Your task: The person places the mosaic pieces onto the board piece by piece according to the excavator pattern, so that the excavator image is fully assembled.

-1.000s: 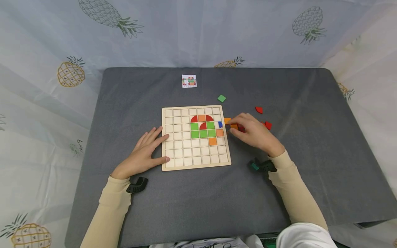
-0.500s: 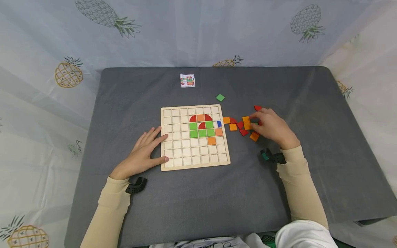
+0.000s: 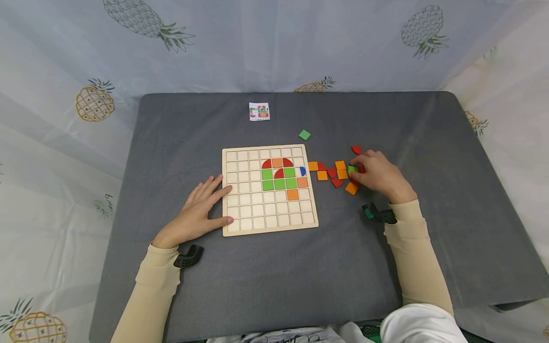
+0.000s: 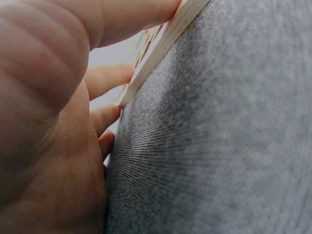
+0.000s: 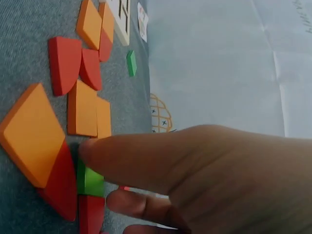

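Note:
A wooden grid board (image 3: 266, 228) lies on the table, with red quarter-round, green and orange square tiles and a part-blue tile set in its cells. My left hand (image 3: 195, 216) rests at the board's left edge with fingers spread and fairly straight; in the left wrist view the thumb (image 4: 131, 19) touches the rim. Right of the board, my right hand (image 3: 379, 176) has its thumb and forefinger on opposite edges of a green square tile (image 3: 352, 169), pinching it among the loose tiles. Close up, the thumb (image 5: 122, 158) partly covers that green tile, and a red tile (image 5: 91, 214) touches it.
Loose orange tiles (image 3: 340, 165) and red tiles (image 3: 337, 183) spread between the board and my right hand. Another red tile (image 3: 356, 150) lies behind that hand. A separate green tile (image 3: 304, 135) lies behind the board, and a small printed pattern card (image 3: 259, 111) lies farther back.
My right hand has moved right from beside the board across the loose tiles to the green tile, uncovering orange and red ones. The left hand stays at the board's edge.

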A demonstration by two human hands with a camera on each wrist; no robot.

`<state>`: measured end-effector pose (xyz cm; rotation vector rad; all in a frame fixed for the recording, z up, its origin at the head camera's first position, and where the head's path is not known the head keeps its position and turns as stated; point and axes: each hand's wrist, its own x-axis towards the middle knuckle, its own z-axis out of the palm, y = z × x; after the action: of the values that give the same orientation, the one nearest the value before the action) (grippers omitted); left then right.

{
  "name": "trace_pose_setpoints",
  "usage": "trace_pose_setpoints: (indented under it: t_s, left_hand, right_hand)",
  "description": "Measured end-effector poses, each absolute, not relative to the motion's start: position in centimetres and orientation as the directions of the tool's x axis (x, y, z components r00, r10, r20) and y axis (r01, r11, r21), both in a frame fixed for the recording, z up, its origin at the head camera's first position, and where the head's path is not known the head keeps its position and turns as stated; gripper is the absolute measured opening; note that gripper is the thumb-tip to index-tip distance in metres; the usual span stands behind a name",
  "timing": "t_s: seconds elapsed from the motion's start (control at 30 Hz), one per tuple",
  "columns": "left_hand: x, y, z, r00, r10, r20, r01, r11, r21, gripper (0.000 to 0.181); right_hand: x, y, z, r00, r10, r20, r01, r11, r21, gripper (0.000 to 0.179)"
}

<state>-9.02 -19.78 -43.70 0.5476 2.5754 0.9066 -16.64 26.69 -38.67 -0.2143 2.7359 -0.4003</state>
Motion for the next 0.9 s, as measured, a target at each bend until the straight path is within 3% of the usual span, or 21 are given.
trace_pose_setpoints:
  t_s: [0.3,0.57,0.9]
  left_hand:
    - [-9.0,-19.8,-43.7,-0.863,0.469,-0.187,0.251,0.720,0.647,0.084]
    - [-9.1,-19.7,-43.6,-0.860,0.478,-0.181,0.261,0.716,0.647,0.083]
    - [-9.1,-19.8,-43.7,-0.860,0.473,-0.189,0.253,0.719,0.648,0.083]
  right_hand:
    - [-16.8,26.9,-39.0,-0.922,-0.224,-0.317,-0.110,0.934,-0.340,0.041]
    - [-16.9,25.3,-40.2,-0.937,-0.310,-0.163,-0.239,0.906,-0.349,0.039]
    - [-16.9,25.1,-40.2,-0.955,-0.226,-0.190,-0.148,0.923,-0.355,0.025]
